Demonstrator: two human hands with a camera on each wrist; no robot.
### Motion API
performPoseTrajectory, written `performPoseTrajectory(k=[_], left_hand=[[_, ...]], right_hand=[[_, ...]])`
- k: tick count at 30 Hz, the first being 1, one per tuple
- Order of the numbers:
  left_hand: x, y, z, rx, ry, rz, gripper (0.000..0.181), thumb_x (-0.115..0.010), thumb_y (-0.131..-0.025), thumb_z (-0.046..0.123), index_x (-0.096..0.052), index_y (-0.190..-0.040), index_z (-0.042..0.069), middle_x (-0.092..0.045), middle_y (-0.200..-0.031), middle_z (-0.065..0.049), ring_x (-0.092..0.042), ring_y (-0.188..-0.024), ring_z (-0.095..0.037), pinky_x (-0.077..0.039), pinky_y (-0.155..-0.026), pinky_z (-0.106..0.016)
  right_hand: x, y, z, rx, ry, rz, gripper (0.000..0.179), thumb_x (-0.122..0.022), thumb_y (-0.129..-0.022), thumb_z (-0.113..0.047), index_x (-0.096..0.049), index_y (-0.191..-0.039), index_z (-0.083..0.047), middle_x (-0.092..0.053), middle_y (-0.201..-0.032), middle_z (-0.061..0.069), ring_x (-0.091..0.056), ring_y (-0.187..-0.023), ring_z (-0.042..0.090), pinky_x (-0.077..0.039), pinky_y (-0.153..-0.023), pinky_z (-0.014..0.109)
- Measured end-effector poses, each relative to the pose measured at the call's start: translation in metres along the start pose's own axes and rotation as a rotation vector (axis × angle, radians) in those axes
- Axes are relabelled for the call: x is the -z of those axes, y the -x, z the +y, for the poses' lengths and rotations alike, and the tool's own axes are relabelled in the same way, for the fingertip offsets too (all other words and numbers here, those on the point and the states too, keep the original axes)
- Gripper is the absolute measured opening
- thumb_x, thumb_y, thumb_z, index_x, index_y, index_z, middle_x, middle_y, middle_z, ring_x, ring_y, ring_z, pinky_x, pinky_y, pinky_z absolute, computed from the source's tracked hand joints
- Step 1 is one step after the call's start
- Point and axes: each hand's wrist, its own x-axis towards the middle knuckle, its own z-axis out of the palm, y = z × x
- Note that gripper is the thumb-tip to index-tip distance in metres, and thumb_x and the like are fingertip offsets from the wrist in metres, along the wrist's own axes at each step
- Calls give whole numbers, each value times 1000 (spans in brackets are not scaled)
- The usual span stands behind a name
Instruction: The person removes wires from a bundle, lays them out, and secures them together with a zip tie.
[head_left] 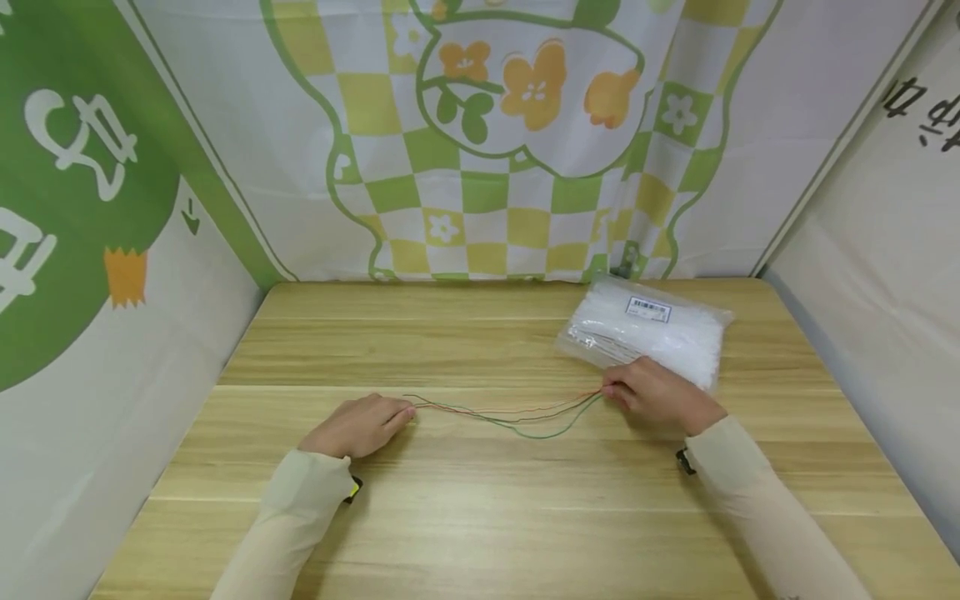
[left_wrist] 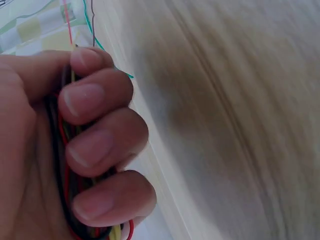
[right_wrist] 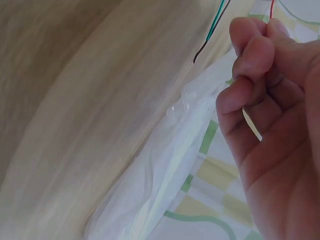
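Observation:
Thin red, green and dark wires (head_left: 542, 437) stretch between the two hands, sagging a little just over the table. My left hand (head_left: 363, 425) curls its fingers round a coiled bundle of wires (left_wrist: 59, 135), black, red and yellow, mostly hidden in the palm. From beside its thumb and index finger the thin strands run out. On the other side, my right hand (head_left: 652, 393) pinches a red wire (right_wrist: 271, 9) between thumb and fingertips. A green wire (right_wrist: 215, 25) and a dark one show beside that hand in the right wrist view.
A clear plastic bag (head_left: 678, 333) packed with white material, bearing a barcode label (head_left: 648, 309), lies at the back right, just behind the right hand. The wooden table (head_left: 480, 517) backs onto a patterned curtain (head_left: 487, 200), with fabric walls on both sides.

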Motion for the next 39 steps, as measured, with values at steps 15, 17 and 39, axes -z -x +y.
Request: performPoseTrajectory(k=[15,17,39], left_hand=[[1,11,-6,54,152,15,40,-58,-108,44,-47,-78,21,-37,-67,9,-34,-60,-6,-29,-60,-24],[1,10,-3,19,153,18,40,-61,-107,44,-45,-78,21,-35,-67,10,-33,-60,-5,-28,-60,-23],[-5,-12,22,-82,126,-16,36,-61,-108,31,-43,-80,20,-34,-71,9,-32,-63,-6,-27,-62,-24]], right_hand=[[10,0,-12,-92,35,-29,15,-70,-101,-13,-74,-88,-17,-68,-79,-11,-58,-74,0,-54,-73,32],[11,0,-13,-111,44,-25,13,-71,-101,-14,-75,-89,-17,-70,-81,-11,-60,-76,1,-55,-76,33],[2,-12,-8,120,8,26,19,-75,-91,7,-80,-94,-11,-72,-90,-1,-71,-87,15,-60,-82,33]])
